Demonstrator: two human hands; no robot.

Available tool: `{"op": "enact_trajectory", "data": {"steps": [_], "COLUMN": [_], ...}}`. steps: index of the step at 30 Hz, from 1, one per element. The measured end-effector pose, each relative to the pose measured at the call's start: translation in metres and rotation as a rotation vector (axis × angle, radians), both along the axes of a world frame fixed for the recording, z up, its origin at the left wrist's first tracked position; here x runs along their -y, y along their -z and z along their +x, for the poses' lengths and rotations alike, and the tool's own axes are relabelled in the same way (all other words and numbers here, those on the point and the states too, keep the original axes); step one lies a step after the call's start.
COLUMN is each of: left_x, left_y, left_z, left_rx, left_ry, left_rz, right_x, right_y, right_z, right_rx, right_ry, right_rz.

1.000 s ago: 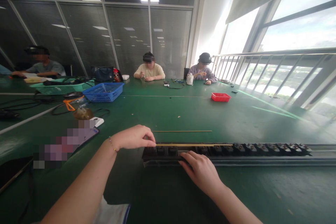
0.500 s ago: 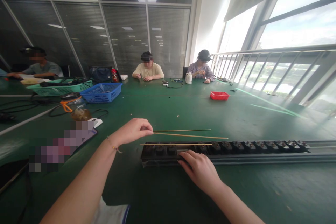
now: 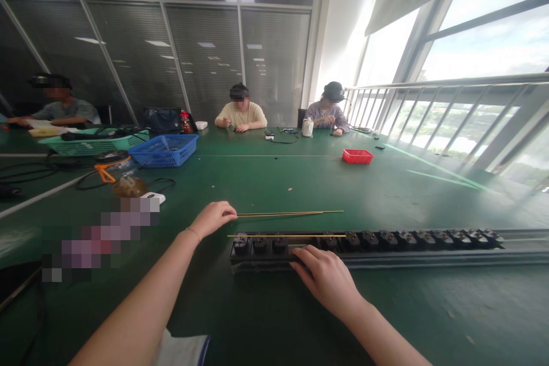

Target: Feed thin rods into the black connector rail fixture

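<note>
At frame centre, my left hand (image 3: 213, 217) pinches the near end of thin brass rods (image 3: 289, 214) running left to right on the table (image 3: 266, 177), while my right hand (image 3: 328, 280) rests, fingers loose, on the long black rail (image 3: 364, 243) just below.

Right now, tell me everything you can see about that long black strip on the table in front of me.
The long black strip lies flat on the green table, running from its blunt left end off toward the right edge of the view. It looks like dark plastic on a grey rail, with a row of small raised blocks along the top. A thin brass-coloured rod lies lengthwise along its left part. The right hand rests its fingers on its near edge. The left hand is beside it, at two more thin rods.
</note>
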State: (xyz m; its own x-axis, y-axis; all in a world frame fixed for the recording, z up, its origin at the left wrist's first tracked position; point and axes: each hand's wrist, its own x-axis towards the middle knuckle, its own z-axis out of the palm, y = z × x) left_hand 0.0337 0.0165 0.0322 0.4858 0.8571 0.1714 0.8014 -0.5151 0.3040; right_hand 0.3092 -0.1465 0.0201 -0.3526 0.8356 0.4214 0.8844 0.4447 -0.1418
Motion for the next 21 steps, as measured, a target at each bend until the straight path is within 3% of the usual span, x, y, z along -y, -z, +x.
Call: {"op": "enact_trajectory", "data": {"steps": [4,7,10,13,15,17,21], "left_x": [-0.005,-0.004,0.001,0.015,0.030,0.047,0.071], "left_y": [0.011,0.009,-0.010,-0.046,-0.071,-0.089,-0.095], "left_z": [-0.005,-0.004,-0.002,0.004,0.010,0.019,0.036], "left_rx": [-0.002,0.053,0.224,0.397,0.388,0.246,-0.042], "left_ry": [-0.023,-0.054,-0.176,-0.288,-0.204,-0.020,0.204], "left_rz": [0.055,0.118,0.241,0.305,0.194,0.018,-0.262], "right_x": [0.000,0.000,0.000,0.000,-0.001,-0.001,0.000], "right_y": [0.000,0.000,0.000,0.000,0.000,0.000,0.000], "right_z": [0.000,0.000,0.000,0.000,0.000,-0.001,-0.001], "right_rx": [-0.001,0.001,0.002,0.002,0.004,0.004,0.000], "right_ry": [0.004,0.001,0.003,0.004,0.004,0.008,0.010], "right_rz": [-0.004,0.002,0.008,0.002,-0.003,-0.008,-0.020]}}
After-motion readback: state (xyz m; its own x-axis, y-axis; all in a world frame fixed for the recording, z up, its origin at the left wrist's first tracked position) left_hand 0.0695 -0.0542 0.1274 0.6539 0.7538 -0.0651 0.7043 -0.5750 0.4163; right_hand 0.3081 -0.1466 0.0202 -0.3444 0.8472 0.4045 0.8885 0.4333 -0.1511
